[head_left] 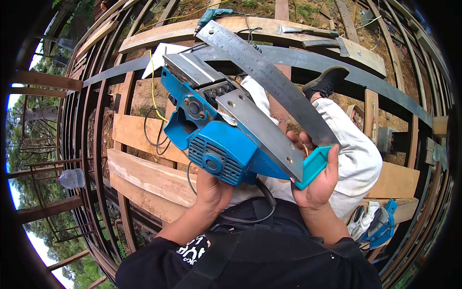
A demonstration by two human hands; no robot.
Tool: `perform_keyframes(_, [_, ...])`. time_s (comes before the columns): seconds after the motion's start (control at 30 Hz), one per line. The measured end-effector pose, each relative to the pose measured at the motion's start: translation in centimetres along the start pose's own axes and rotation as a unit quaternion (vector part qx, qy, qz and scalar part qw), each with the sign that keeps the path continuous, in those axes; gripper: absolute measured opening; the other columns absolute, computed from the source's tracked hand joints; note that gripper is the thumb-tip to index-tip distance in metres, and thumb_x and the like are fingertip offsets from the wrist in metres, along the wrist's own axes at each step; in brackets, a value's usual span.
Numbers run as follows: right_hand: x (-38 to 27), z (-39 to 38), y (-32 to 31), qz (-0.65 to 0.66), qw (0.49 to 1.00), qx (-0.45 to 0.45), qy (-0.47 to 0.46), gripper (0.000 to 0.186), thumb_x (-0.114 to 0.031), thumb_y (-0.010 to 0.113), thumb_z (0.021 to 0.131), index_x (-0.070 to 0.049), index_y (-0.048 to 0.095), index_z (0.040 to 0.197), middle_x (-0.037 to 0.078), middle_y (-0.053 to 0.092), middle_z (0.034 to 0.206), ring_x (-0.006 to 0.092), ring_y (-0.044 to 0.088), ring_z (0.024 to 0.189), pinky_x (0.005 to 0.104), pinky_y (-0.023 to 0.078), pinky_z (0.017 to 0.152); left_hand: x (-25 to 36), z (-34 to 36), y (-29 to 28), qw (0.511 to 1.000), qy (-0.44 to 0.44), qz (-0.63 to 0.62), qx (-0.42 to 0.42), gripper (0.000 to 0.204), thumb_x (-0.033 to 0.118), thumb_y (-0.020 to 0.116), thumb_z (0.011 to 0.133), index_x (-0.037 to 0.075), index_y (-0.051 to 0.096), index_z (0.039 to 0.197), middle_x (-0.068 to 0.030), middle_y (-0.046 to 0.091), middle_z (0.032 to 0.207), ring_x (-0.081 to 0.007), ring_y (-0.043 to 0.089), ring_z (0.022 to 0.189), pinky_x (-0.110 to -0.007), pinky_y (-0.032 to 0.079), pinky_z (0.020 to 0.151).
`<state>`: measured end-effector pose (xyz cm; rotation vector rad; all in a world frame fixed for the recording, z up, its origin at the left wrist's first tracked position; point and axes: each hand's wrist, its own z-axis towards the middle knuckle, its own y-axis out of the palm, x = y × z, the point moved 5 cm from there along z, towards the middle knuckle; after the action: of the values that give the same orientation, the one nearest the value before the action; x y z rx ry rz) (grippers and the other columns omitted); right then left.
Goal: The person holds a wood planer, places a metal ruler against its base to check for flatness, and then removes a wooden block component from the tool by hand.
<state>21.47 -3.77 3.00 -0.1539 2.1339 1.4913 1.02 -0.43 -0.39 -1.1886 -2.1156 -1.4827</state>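
Note:
A blue electric planer (pixel 211 153) lies upside down in front of me, its grey metal sole and the cutter slot facing up. My left hand (pixel 211 191) supports it from below; the fingers disappear behind the body. My right hand (pixel 321 182) is closed round the teal stock (pixel 315 166) of a steel square, close to one end of the sole. The square's marked blade (pixel 264 74) slants away to the upper left, beside the sole. Whether blade and sole touch, I cannot tell. A black cord (pixel 262 212) curls from the planer across my lap.
Across the far plank (pixel 173 41) lie a teal drill (pixel 211 18), a hammer (pixel 310 32) and a hatchet (pixel 329 44). At lower right are a blue power tool (pixel 380 229) and white gloves (pixel 368 216). Open gaps separate the dark beams (pixel 98 144). A clear jug (pixel 72 178) stands left.

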Motion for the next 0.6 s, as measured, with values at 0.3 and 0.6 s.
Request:
perform_keyframes(0.3, [-0.8, -0.8, -2.0, -0.108, 0.987, -0.055, -0.107, 0.064, -0.048, 0.060, 0.087, -0.001, 0.046, 0.128, 0.018, 0.057, 0.119, 0.0318, 0.051, 0.120, 0.0460, 0.045, 0.099, -1.3, -2.5, 0.2, 0.993, -0.100, 0.053, -0.022, 0.053, 0.038, 0.067, 0.085, 0.015, 0.048, 0.128, -0.0002, 0.057, 0.124, -0.0179, 0.056, 0.114, -0.038, 0.044, 0.100])
perform_keyframes(0.6, [-1.8, 0.2, -1.7, -0.246, 0.951, -0.048, -0.180, 0.062, -0.035, 0.081, 0.073, 0.009, 0.057, 0.108, 0.017, 0.059, 0.110, 0.0306, 0.052, 0.116, 0.0416, 0.040, 0.098, 4.0, -0.9, -1.9, 0.888, -0.319, 0.305, -0.130, 0.041, 0.013, 0.063, 0.088, 0.003, 0.049, 0.125, -0.0114, 0.061, 0.117, -0.0222, 0.062, 0.105, -0.036, 0.053, 0.085])
